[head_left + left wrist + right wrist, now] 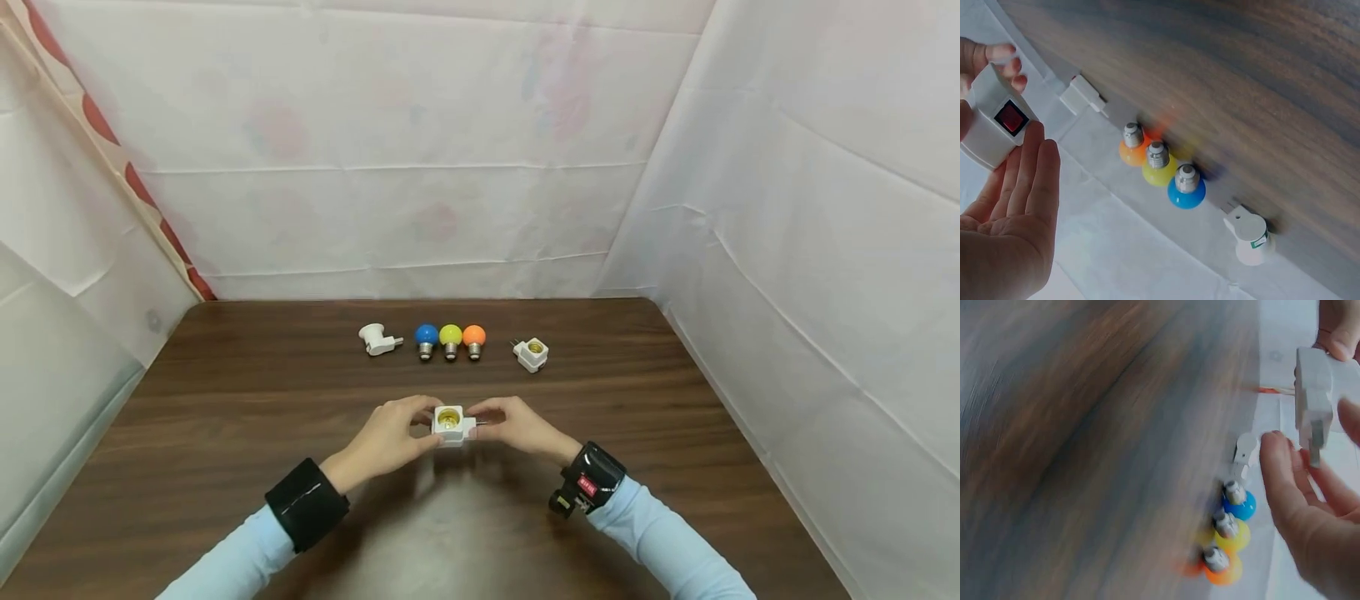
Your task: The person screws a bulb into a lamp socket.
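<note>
My left hand (393,432) grips a white plug-in bulb socket (449,436), thumb at its near side and fingers at its far side. The socket faces up and shows its brass-coloured threaded inside. A red rocker switch (1011,117) sits on the socket body in the left wrist view. On the other side, my right hand (522,427) has its thumb and fingertips around the plug end. The metal prongs (1315,445) point toward the right palm.
Beyond the hands, blue (426,336), yellow-green (450,336) and orange (474,337) bulbs lie in a row on the dark wood table (247,392). A round white plug-in socket (377,339) lies left of them, a square one (532,356) right. White sheeting (420,217) hangs behind.
</note>
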`<state>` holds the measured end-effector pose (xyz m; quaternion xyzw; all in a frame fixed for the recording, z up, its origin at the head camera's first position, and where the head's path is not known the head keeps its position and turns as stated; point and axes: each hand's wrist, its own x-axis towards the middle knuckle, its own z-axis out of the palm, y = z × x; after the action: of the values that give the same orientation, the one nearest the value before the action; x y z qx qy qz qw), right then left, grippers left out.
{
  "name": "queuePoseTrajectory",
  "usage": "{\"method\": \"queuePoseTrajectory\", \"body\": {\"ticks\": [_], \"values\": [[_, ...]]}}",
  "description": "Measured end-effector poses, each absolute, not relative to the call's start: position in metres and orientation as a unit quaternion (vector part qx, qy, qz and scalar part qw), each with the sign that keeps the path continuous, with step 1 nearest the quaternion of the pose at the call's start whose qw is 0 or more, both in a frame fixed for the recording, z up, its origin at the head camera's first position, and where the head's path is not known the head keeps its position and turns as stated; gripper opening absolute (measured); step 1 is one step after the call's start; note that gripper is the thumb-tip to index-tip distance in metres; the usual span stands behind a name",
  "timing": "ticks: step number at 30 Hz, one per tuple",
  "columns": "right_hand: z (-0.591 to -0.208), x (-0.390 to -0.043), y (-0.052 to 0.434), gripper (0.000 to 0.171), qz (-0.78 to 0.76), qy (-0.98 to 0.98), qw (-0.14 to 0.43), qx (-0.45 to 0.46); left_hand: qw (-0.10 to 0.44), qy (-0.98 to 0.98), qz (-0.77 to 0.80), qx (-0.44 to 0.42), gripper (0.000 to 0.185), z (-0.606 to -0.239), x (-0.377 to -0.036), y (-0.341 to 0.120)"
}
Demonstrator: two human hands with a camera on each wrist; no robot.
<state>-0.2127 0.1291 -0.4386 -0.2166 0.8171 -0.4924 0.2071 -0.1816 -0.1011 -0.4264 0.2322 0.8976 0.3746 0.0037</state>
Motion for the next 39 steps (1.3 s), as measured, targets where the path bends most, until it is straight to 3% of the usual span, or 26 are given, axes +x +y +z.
{"method": "queuePoseTrajectory", "body": {"ticks": [4,7,16,39], "values": [[-0.443,-0.215,0.128,0.036,-0.589,0.745,0.287,-0.125,0.003,0.896,0.376,0.236,0.04,-0.425,-0.183,-0.1],[-0.445,-0.214,0.124,0.037,-0.625,0.712,0.308,-0.088,0.002,0.897,0.374,0.235,0.04,-0.425,-0.183,-0.1],[-0.441,-0.208,0.112,0.033,-0.676,0.675,0.295,-0.017,-0.006,0.904,0.364,0.223,0.04,-0.426,-0.183,-0.1],[-0.441,-0.209,0.11,0.03,-0.702,0.644,0.304,0.017,0.013,0.888,0.398,0.229,0.047,-0.428,-0.188,-0.106]]}}
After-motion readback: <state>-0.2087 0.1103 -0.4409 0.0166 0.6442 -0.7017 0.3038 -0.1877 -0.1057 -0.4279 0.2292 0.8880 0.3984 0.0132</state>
